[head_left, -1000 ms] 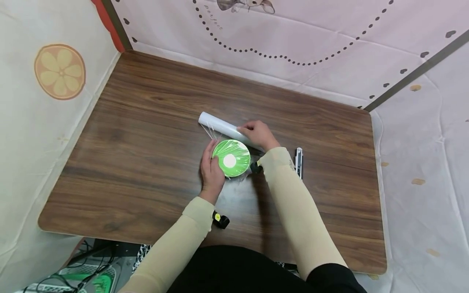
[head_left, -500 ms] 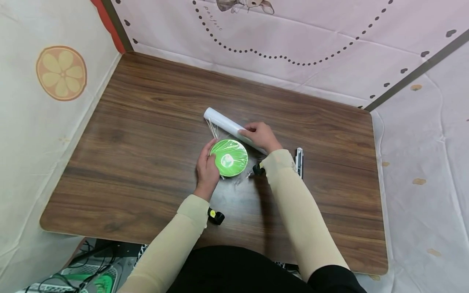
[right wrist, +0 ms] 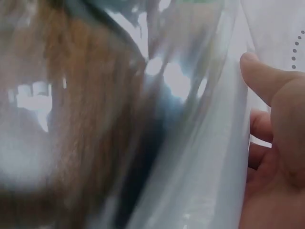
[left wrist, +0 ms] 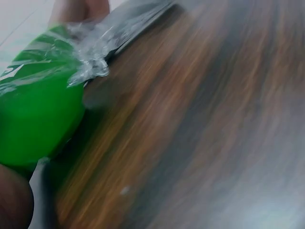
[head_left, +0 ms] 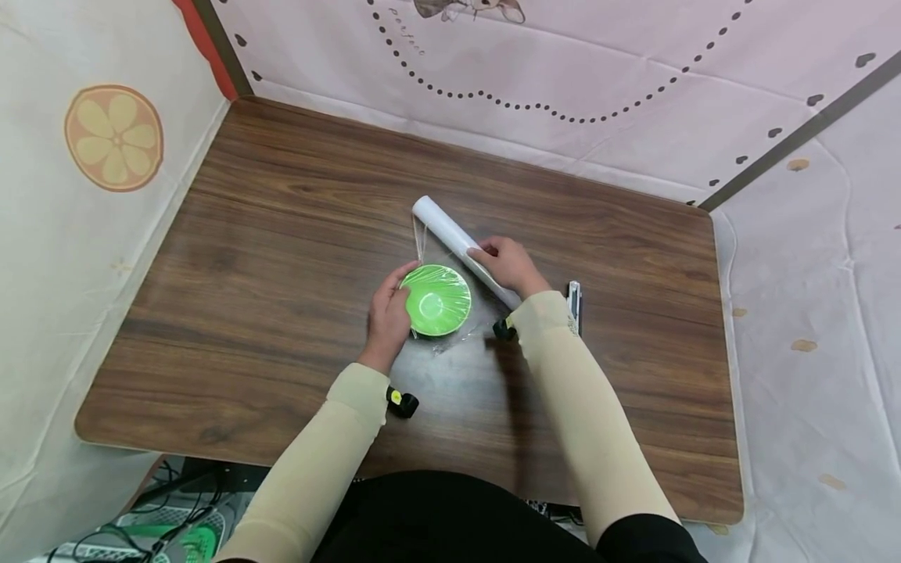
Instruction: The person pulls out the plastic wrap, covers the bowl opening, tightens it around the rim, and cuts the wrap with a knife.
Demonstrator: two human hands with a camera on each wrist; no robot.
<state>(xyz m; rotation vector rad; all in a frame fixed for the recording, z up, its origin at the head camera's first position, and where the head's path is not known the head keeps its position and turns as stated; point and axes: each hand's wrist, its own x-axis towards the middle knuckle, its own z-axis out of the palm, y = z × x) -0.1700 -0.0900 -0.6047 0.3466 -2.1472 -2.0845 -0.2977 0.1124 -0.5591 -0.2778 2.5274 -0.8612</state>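
Note:
My left hand [head_left: 389,313] grips the side of a green bowl [head_left: 436,301], thumb over its rim. Clear cling film stretches across the bowl in creases, and a bunched edge of the film [left wrist: 90,62] shows at the rim in the left wrist view. My right hand [head_left: 508,264] holds a white roll of cling film [head_left: 450,231] that slants across, beyond and right of the bowl. In the right wrist view, the thumb lies along the roll [right wrist: 214,157], with the other fingers behind it. A sheet of film [head_left: 421,241] runs taut from the roll to the bowl.
A slim silver-and-black tool, like a utility knife [head_left: 574,301], lies right of my right wrist, partly behind the sleeve. The brown wooden table [head_left: 281,274] is bordered by printed cloth walls [head_left: 563,70] at the back and sides. Cables and a basket [head_left: 176,539] stand below, front left.
The roll has turned steeper, its far end swinging right and away from me. My left hand and the bowl have shifted left, widening the gap between bowl and roll.

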